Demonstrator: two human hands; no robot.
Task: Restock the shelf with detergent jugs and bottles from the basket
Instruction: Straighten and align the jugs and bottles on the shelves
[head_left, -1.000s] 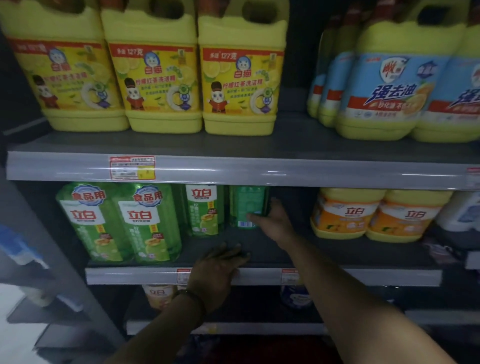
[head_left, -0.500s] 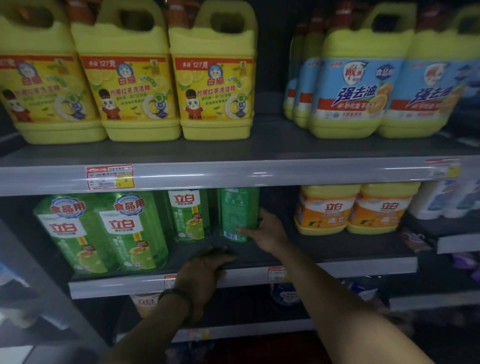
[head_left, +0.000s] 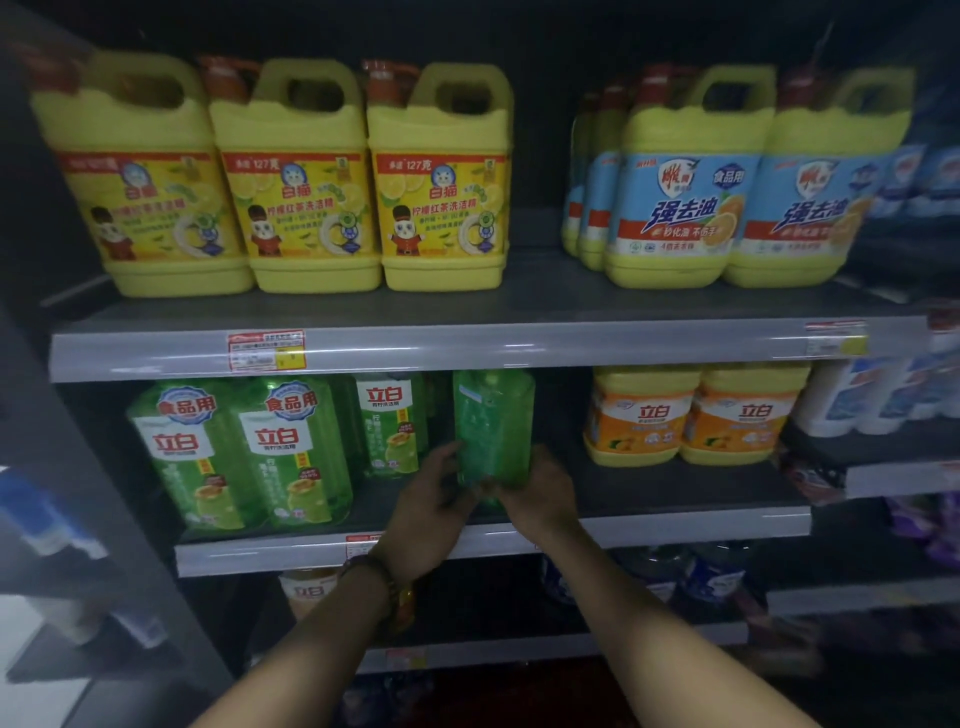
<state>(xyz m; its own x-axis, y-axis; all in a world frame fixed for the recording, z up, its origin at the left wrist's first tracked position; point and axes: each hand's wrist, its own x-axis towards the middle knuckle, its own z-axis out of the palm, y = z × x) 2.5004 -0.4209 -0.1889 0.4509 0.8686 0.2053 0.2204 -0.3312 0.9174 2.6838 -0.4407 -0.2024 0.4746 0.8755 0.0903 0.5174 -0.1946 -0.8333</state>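
Observation:
A green detergent bottle (head_left: 493, 426) stands on the middle shelf (head_left: 675, 527), its back label facing me. My left hand (head_left: 434, 504) grips its lower left side and my right hand (head_left: 540, 493) grips its lower right side. Left of it stand other green bottles (head_left: 291, 452) with white and red labels. The basket is out of view.
Yellow jugs (head_left: 306, 176) and blue-labelled jugs (head_left: 675, 182) fill the top shelf (head_left: 467, 348). Orange-labelled jugs (head_left: 691, 415) sit right of my hands, with a bare gap of shelf between. More bottles show on the lower shelf (head_left: 691, 577). A dark upright post (head_left: 93, 519) borders the left.
My left hand rose from the shelf's front edge to the green bottle. The bottle moved forward toward the shelf front and both hands now hold it.

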